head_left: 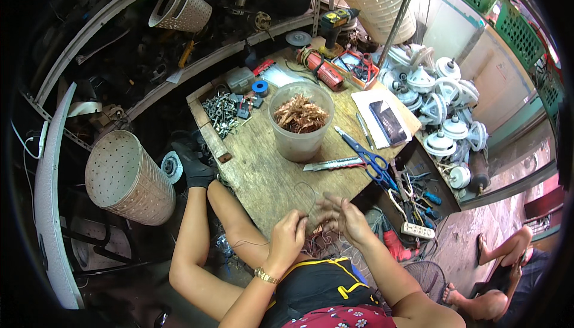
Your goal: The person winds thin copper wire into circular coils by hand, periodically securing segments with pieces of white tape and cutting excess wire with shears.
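Note:
My left hand (288,235) is closed on a thin wire (251,242), just above the front of the wooden table (263,190). My right hand (345,219) is beside it to the right, fingers bent and apart, near a loop of the wire. Below my hands lies a tangle of reddish wires (314,245). Beyond them stands a translucent tub (287,146) holding coppery scrap (300,113), with a box cutter (332,164) and blue-handled scissors (373,162) to its front right.
Screws (220,114), a drill (332,26) and a red tool (323,68) sit on the table. White motor-like parts (442,137) pile at right; pliers (418,190) and a power strip (417,230) are below them. A perforated bin (128,178) stands left. Another person's legs (502,244) show at lower right.

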`<act>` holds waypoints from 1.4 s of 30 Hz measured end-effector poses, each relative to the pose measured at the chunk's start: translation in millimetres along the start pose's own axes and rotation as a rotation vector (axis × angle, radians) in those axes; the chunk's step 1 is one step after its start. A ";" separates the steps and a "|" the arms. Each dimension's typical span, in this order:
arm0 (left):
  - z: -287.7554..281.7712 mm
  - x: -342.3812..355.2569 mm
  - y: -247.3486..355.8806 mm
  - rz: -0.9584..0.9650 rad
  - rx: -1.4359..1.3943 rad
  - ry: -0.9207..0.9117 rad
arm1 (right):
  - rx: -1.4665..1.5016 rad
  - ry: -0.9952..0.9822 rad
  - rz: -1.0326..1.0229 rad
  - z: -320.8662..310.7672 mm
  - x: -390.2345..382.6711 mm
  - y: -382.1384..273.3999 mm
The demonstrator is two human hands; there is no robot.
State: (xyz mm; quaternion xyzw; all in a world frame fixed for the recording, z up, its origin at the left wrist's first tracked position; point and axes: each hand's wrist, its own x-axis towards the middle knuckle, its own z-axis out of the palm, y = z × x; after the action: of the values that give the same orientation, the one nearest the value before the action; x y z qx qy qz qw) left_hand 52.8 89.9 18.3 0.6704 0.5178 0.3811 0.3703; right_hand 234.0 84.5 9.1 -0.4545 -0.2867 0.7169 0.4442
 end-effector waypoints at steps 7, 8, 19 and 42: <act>-18.3 -47.7 0.7 0.081 0.150 -0.011 | 0.455 -0.183 0.130 8.9 15.4 -12.2; -18.0 -51.4 -2.8 0.057 0.120 0.019 | 0.469 -0.201 0.124 11.0 13.5 -14.8; -30.7 -97.4 6.1 -0.406 -0.119 -0.037 | -0.619 0.262 -0.721 61.9 -4.2 -3.6; -6.2 -106.4 -39.2 -0.784 -0.686 0.077 | -1.635 0.222 -0.730 -47.6 81.1 -36.5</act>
State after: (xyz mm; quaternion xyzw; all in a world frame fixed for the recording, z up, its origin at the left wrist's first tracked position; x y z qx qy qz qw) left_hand 12.8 -6.0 -27.5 0.2518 0.5884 0.3859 0.6644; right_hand 275.3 173.7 -13.5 -0.5760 -0.7887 0.0557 0.2075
